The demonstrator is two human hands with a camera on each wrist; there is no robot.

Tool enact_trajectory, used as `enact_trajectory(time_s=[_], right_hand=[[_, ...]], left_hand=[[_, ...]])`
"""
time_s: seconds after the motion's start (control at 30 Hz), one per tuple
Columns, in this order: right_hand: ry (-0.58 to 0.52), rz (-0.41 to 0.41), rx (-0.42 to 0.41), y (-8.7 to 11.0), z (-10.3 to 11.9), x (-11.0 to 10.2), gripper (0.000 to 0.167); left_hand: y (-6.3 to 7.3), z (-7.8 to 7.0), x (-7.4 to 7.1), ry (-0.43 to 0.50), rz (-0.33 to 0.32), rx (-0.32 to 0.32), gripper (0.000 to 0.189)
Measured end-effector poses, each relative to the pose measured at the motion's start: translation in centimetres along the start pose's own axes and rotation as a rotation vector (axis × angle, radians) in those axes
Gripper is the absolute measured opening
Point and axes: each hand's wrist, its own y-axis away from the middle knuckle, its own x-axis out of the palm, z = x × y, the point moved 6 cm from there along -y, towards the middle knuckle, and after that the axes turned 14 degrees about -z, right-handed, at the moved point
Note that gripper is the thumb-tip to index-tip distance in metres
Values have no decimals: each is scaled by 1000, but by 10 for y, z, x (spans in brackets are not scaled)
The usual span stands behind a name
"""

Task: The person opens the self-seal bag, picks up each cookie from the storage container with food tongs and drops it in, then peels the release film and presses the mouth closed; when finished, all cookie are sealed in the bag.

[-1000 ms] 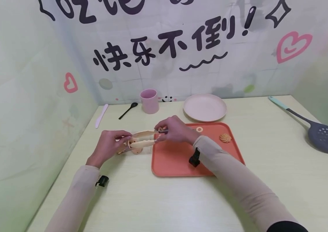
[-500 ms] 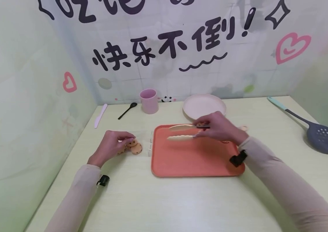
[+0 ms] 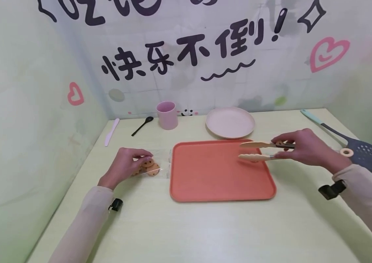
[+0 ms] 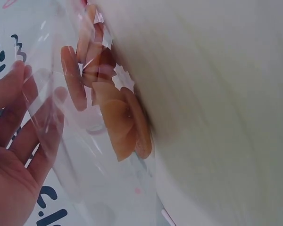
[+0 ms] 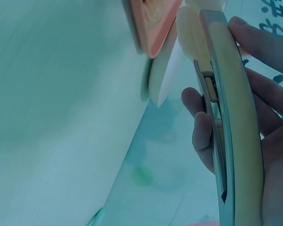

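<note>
My left hand [image 3: 122,166] pinches the edge of a clear plastic bag [image 3: 163,160] lying left of the tray. Several round cookies [image 3: 153,169] with dark spots are in the bag; in the left wrist view more cookies [image 4: 115,122] show through the plastic. My right hand [image 3: 311,149] grips a pair of tongs [image 3: 255,157] with cream tips and metal arms. The tips are spread apart above the right side of the orange tray [image 3: 219,182], with nothing between them. A swirled cookie [image 5: 153,12] lies on the tray, mostly hidden behind the tongs in the head view.
Behind the tray is a pink plate [image 3: 230,122]. A pink cup [image 3: 167,116], a black spoon [image 3: 142,126] and a lilac knife [image 3: 112,132] stand or lie at the back left. A slotted turner [image 3: 365,153] lies at the right, partly behind the right hand.
My right hand has carried the tongs rightward, from the bag's opening across the tray to its right side. The left hand stays at the bag.
</note>
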Motion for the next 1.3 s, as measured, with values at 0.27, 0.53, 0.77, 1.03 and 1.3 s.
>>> enact_trajectory(time_s=[0.27,0.53,0.77,1.03,1.3], right_hand=[[64,49,15,9,-14,-11,41],[70,63,-6,6,-15,-15,39],[130,139,18,-1,-14,-14,39],[149,169,14,-7,-8,-13,36],[136,156,15,-5,-4,-14,36]], left_hand=[[0,0,2,-4,-2,12,15],[-1,-1,1,-5,4,13,15],[1,-1,0,-6,4,9,15],[3,0,-1,-11,12,-1,14],[1,2,-1,-13,17,-11,14]])
